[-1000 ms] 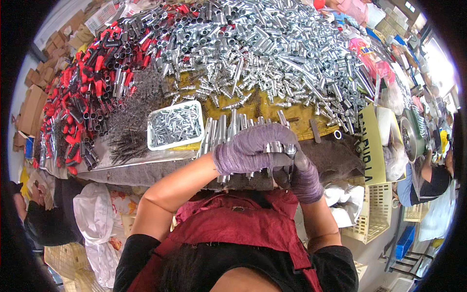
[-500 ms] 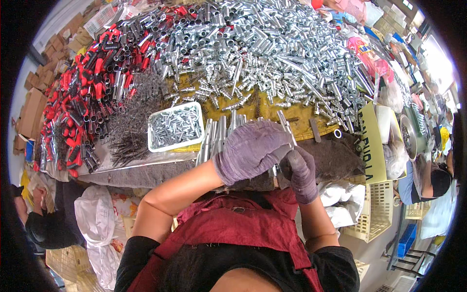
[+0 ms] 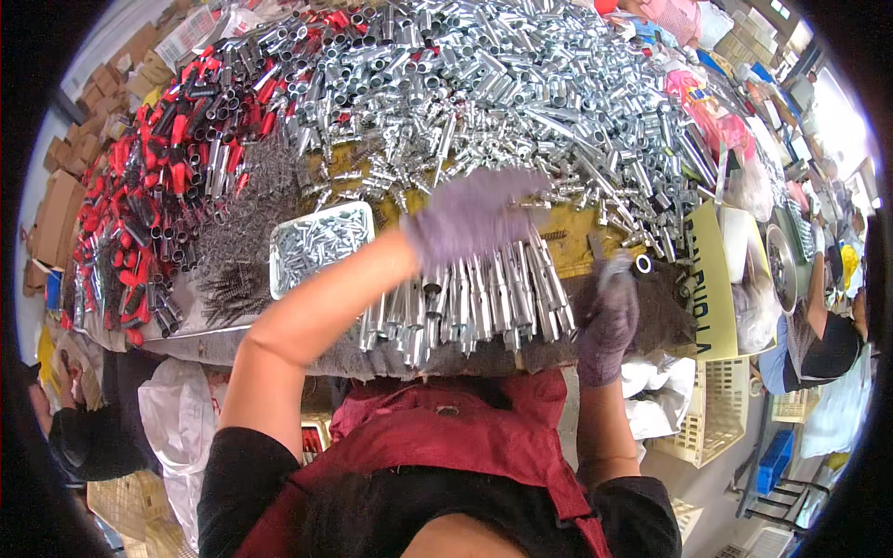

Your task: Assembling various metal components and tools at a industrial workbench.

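Note:
Both hands wear purple-grey gloves and are smeared by motion. My left hand (image 3: 474, 220) is over the far ends of a row of silver metal tubes (image 3: 465, 302) with narrower ends pointing toward me; what its fingers hold, if anything, cannot be made out. To the right of that row, above the dark cloth (image 3: 665, 312), is my right hand (image 3: 609, 321). Its fingers are too blurred to show a grip. A flat metal strip (image 3: 596, 246) and a white ring (image 3: 644, 264) lie just beyond it. Left of the tubes stands a white tray (image 3: 275, 265) of small metal pins.
Heaped metal tubes and fittings (image 3: 484, 74) cover the far table. Red-and-black handles (image 3: 153, 167) and dark springs (image 3: 246, 232) lie left. A yellow panel (image 3: 714, 321) stands right, above a cream crate (image 3: 707, 423). A person (image 3: 833, 344) is at the far right.
My hands have parted from their close position above the tubes. My right hand has moved right, and my left hand has gone farther from me, uncovering more of the tube row.

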`<state>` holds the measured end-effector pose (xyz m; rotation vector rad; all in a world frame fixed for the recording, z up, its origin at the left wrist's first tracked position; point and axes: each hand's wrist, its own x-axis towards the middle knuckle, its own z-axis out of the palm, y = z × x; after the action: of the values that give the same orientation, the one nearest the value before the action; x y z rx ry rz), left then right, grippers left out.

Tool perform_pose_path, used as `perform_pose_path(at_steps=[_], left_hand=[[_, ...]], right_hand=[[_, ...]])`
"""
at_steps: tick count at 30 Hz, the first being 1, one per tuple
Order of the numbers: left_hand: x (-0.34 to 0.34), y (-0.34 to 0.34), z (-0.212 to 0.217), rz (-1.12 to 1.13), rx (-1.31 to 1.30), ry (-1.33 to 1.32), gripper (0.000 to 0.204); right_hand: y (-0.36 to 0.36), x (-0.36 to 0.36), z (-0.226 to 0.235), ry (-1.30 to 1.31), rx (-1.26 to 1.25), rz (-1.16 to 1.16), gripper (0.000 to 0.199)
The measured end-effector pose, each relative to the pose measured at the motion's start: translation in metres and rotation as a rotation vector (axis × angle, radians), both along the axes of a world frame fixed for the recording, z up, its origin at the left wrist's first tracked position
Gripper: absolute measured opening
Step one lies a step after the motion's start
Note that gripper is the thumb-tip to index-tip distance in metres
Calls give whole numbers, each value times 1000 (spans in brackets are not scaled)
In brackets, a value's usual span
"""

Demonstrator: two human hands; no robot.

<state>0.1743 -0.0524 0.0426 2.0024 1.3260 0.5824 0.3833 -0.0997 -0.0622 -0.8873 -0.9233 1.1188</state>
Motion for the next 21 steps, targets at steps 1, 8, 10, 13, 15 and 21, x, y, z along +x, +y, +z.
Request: perform_pose_path(at_steps=[1,8,10,13,15,21], left_hand=[[-6,27,-12,79,200,154,48],[-49,234,-78,453,214,534,47],[-48,267,-90,498,214,524,44],[-49,284,-93,639,55,405,41],[-46,278,-86,521,130,352,41],[-32,119,-14,116,-166,-362,30]], right_hand=[[11,7,-8,104,-2,-61,22],[-3,30,-48,-544,116,101,27],[-8,37,-50,-686,169,128,31],[-17,42,-50,-550,138,119,34],[-21,46,-43,-466,-3,120,33],[13,58,18,-582,132,8,32]])
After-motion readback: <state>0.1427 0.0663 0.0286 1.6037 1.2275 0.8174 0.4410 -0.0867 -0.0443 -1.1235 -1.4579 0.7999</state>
